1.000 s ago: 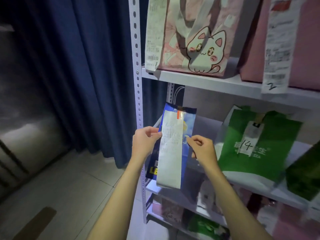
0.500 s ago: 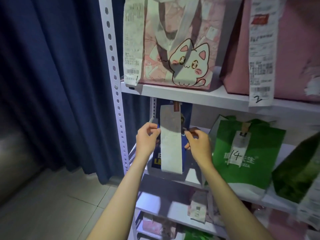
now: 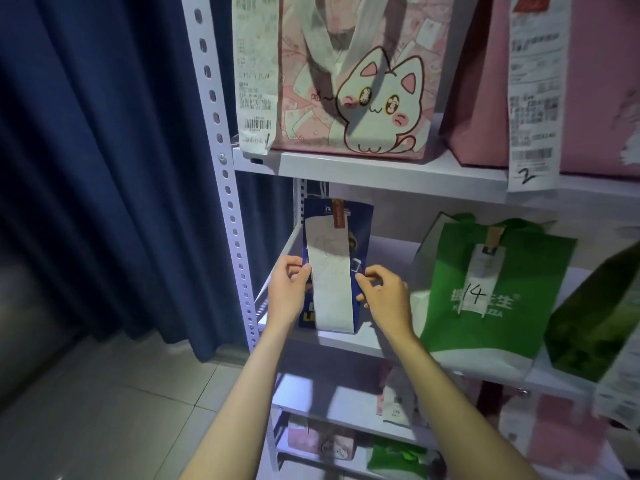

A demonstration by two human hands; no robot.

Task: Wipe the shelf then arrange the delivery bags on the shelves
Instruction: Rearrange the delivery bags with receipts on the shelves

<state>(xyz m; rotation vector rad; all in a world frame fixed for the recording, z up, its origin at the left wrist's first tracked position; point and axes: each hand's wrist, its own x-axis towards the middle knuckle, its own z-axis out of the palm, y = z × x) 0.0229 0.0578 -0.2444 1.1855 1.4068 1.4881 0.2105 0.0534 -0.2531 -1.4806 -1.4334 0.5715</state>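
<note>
Both hands grasp a blue delivery bag [image 3: 360, 237] by its side edges: left hand [image 3: 287, 292], right hand [image 3: 388, 299]. It stands on the middle shelf [image 3: 346, 341], left of a green bag [image 3: 485, 299].

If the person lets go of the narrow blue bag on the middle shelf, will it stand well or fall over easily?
The blue bag looks tall and narrow, so it probably tips easily. Both the left hand and right hand pinch its edges, which suggests it is light. The long receipt hanging down its front is floppy and may catch when the bag is pushed.
</note>
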